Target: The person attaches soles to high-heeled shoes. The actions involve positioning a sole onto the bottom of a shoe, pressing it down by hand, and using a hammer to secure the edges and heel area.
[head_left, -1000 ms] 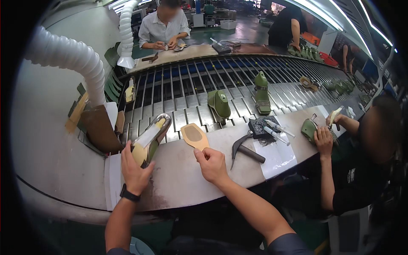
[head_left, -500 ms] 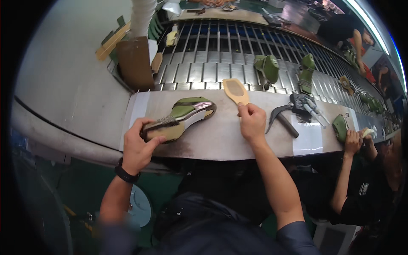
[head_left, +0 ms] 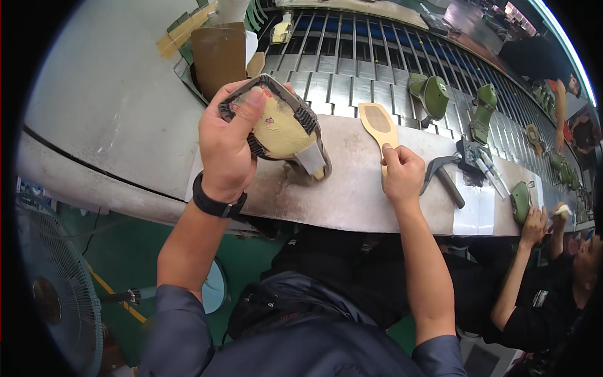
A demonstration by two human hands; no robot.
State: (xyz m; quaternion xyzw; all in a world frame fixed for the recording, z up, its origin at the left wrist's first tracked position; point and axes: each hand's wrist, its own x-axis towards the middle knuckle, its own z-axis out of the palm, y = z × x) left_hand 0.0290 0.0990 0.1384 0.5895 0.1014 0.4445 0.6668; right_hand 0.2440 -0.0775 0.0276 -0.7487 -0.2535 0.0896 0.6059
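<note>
left of the hammer (head_left: pixel 451 190), our right grip (head_left: pixel 404 173) pinches the insole (head_left: pixel 379 119); farther left, our left grip (head_left: pixel 226 147) clasps the shoe (head_left: pixel 281 129), yellow underside facing us.

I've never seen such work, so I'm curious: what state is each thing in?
Shoe: tilted, underside showing, in left grip
Insole: held in right grip
Hammer: lying on bench, unheld
Two green shoes: on metal rack, unheld
Wristband: fastened
Fan: caged; spinning unclear

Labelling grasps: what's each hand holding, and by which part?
Left hand: shoe with dark-edged cream underside, by its broad end, thumb on the cream. Right hand: flat, tan, paddle-shaped piece with brown patch, by its narrow end.
</note>
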